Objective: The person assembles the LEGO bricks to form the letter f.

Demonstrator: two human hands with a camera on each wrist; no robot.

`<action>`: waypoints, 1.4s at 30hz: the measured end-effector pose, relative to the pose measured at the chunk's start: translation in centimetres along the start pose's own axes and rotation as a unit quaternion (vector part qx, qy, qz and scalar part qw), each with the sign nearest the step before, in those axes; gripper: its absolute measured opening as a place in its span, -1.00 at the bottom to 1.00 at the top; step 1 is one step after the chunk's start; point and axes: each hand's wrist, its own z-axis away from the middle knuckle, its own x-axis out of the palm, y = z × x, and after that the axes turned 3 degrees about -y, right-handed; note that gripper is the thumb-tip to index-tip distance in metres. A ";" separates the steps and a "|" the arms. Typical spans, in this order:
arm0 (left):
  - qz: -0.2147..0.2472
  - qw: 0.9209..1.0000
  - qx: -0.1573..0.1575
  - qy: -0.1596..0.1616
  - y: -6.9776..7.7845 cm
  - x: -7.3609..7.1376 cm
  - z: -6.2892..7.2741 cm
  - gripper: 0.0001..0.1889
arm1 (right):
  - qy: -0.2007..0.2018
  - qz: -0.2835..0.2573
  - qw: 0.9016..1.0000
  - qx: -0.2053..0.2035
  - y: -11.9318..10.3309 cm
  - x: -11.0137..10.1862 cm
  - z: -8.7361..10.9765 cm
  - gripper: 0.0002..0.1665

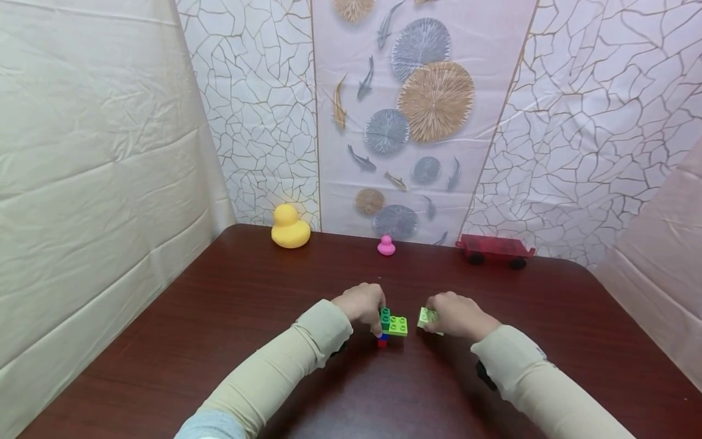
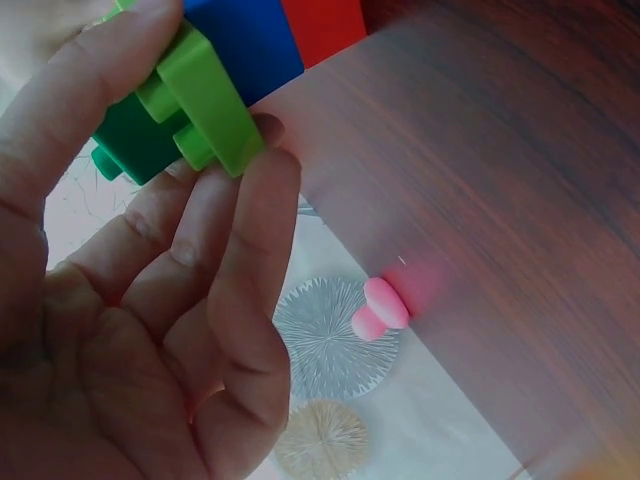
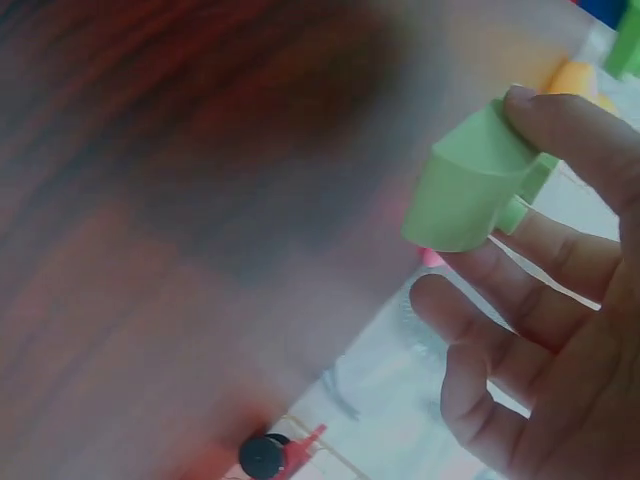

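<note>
My left hand point(image 1: 362, 303) pinches a small stack of toy building bricks over the middle of the table. In it a dark green brick point(image 1: 386, 318) sits on a wider lime green brick point(image 1: 398, 326), whose bare studs jut out to the right. Below these come a blue brick point(image 2: 245, 45) and a red brick point(image 2: 325, 30), best seen in the left wrist view. A short gap to the right, my right hand point(image 1: 459, 315) grips a pale green brick point(image 3: 470, 180) with a curved side between thumb and fingers. Its studs face the palm.
Along the back edge of the dark brown table point(image 1: 247, 268) stand a big yellow duck point(image 1: 290, 230), a little pink duck point(image 1: 386, 246) and a see-through red toy wagon point(image 1: 495, 246) with black wheels. Patterned cloth point(image 1: 263, 122) hangs right behind them, and plain cloth closes the sides.
</note>
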 end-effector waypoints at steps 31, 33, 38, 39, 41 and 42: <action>-0.009 1.000 0.001 0.005 -0.1 0.0 -0.2 -0.73 | 0.045 -0.041 0.994 -0.094 -3.8 -2.3 0.6 -0.60; -0.008 1.000 0.001 0.004 -0.2 0.0 -0.2 -0.72 | 0.045 -0.043 0.993 -0.100 -4.0 -2.4 0.5 -0.60; -0.004 1.000 0.004 0.001 -0.2 0.0 -0.1 -0.72 | 0.046 -0.042 0.992 -0.114 -4.4 -2.4 0.4 -0.61; -0.003 1.000 0.004 0.001 -0.1 0.0 -0.1 -0.72 | 0.047 -0.041 0.991 -0.118 -4.5 -2.4 0.4 -0.62; -0.004 1.000 0.005 0.001 -0.1 0.0 -0.1 -0.72 | 0.048 -0.038 0.991 -0.122 -4.7 -2.4 0.4 -0.63; -0.005 1.000 0.005 0.002 -0.1 -0.1 -0.1 -0.72 | 0.050 -0.037 0.990 -0.124 -4.8 -2.5 0.4 -0.63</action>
